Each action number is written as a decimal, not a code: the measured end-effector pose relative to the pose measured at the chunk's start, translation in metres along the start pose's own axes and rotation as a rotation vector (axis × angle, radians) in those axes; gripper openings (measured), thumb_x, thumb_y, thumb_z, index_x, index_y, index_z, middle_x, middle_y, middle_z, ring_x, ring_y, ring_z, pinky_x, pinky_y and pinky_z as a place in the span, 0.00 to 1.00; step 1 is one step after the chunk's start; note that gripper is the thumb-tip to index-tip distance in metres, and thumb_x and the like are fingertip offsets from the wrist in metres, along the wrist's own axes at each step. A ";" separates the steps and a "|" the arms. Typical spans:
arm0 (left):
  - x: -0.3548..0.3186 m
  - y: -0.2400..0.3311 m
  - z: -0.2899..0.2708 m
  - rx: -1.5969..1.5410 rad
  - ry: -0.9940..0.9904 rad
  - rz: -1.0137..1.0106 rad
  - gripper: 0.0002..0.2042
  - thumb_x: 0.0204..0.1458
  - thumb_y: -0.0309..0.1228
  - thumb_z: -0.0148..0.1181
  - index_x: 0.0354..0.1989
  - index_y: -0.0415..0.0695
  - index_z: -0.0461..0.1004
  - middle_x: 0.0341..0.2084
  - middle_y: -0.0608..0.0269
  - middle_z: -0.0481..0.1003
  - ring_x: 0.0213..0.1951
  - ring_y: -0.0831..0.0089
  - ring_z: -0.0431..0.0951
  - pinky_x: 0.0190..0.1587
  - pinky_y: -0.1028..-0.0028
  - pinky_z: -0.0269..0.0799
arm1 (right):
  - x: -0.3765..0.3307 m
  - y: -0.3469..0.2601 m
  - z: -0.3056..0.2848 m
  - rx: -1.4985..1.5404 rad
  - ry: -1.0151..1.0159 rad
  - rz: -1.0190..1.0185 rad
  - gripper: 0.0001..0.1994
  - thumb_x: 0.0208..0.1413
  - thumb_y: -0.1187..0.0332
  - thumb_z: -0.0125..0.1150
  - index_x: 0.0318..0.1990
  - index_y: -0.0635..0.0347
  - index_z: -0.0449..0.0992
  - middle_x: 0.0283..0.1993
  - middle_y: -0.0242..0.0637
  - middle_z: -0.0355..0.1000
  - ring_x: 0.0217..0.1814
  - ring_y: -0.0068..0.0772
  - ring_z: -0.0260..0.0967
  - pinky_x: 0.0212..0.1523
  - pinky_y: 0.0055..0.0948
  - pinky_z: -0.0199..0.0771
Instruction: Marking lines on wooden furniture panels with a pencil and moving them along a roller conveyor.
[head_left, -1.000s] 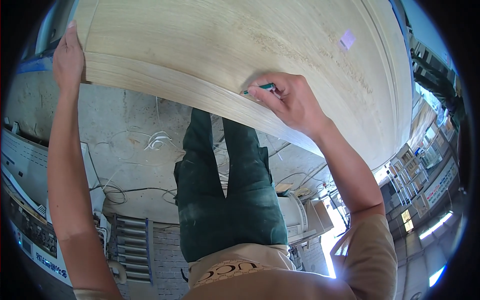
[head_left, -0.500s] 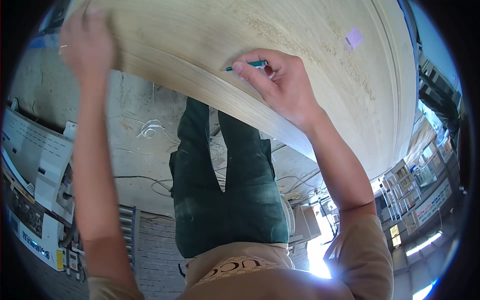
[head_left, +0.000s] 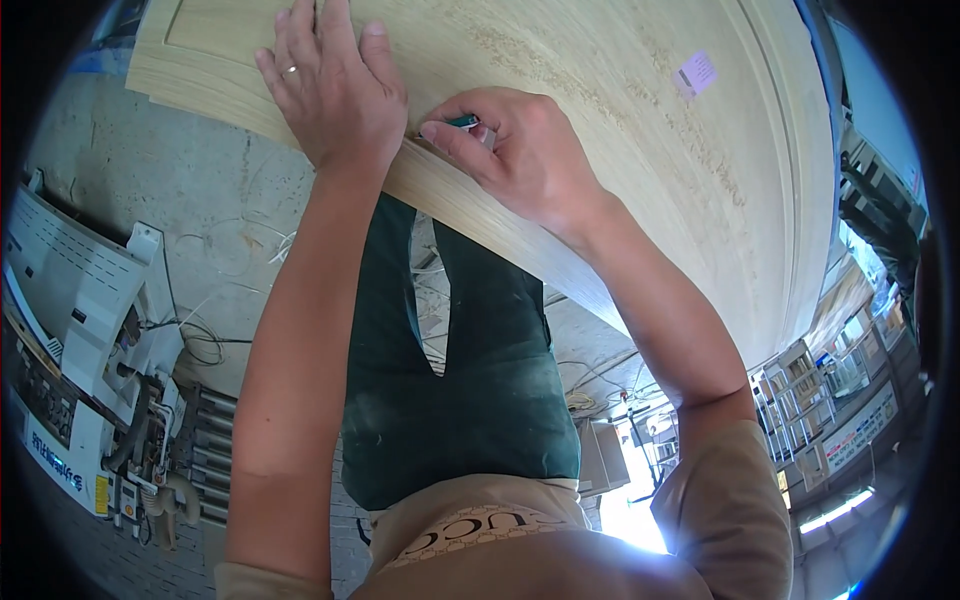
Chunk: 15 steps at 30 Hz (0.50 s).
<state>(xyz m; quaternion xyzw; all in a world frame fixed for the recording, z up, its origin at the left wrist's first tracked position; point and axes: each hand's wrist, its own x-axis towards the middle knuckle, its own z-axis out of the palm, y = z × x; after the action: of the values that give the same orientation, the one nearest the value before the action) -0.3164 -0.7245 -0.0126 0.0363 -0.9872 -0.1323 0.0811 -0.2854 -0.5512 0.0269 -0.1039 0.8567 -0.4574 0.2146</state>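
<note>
A large pale wooden panel [head_left: 600, 165] with a moulded groove spans the upper part of the view. My left hand [head_left: 345, 95] lies flat on it near the front edge, fingers stretched out, a ring on one finger. Just to its right, my right hand [head_left: 525, 150] pinches a short green pencil [head_left: 463, 122] between thumb and fingers, low against the panel's edge. The pencil's tip is mostly hidden by the thumb. Sawdust [head_left: 530, 60] lies scattered on the wood beyond my right hand.
A pink paper note [head_left: 696, 74] sits on the panel at the right. Grey-white machinery [head_left: 75, 300] stands at the left, with a roller rack [head_left: 210, 450] beside it. Cables [head_left: 205, 345] lie on the concrete floor. Metal racks [head_left: 795, 385] stand at the far right.
My left hand has come from the panel's far left corner to the right and now rests beside my right hand. The right hand with the pencil has shifted slightly left.
</note>
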 end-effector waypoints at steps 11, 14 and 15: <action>0.000 0.003 0.004 0.054 0.082 0.003 0.21 0.69 0.34 0.48 0.68 0.42 0.66 0.68 0.48 0.65 0.72 0.48 0.61 0.75 0.48 0.50 | -0.039 0.017 -0.017 -0.016 -0.051 -0.041 0.10 0.64 0.63 0.66 0.41 0.60 0.85 0.35 0.43 0.78 0.31 0.42 0.75 0.33 0.35 0.76; 0.000 0.004 0.006 0.062 0.078 -0.003 0.21 0.69 0.34 0.47 0.68 0.43 0.66 0.68 0.48 0.65 0.71 0.49 0.61 0.75 0.48 0.50 | -0.063 0.028 -0.028 -0.012 -0.044 -0.061 0.09 0.64 0.64 0.67 0.41 0.60 0.84 0.35 0.43 0.78 0.31 0.41 0.75 0.33 0.34 0.75; -0.001 0.004 0.007 0.071 0.079 0.003 0.21 0.69 0.34 0.47 0.69 0.43 0.66 0.68 0.49 0.65 0.71 0.49 0.61 0.75 0.49 0.50 | -0.071 0.031 -0.031 -0.021 -0.045 -0.051 0.09 0.64 0.64 0.67 0.40 0.61 0.84 0.35 0.43 0.78 0.31 0.42 0.75 0.33 0.34 0.75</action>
<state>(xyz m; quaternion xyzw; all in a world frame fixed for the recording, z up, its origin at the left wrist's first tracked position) -0.3169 -0.7190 -0.0184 0.0427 -0.9874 -0.0954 0.1190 -0.2362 -0.4841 0.0354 -0.1379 0.8535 -0.4514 0.2208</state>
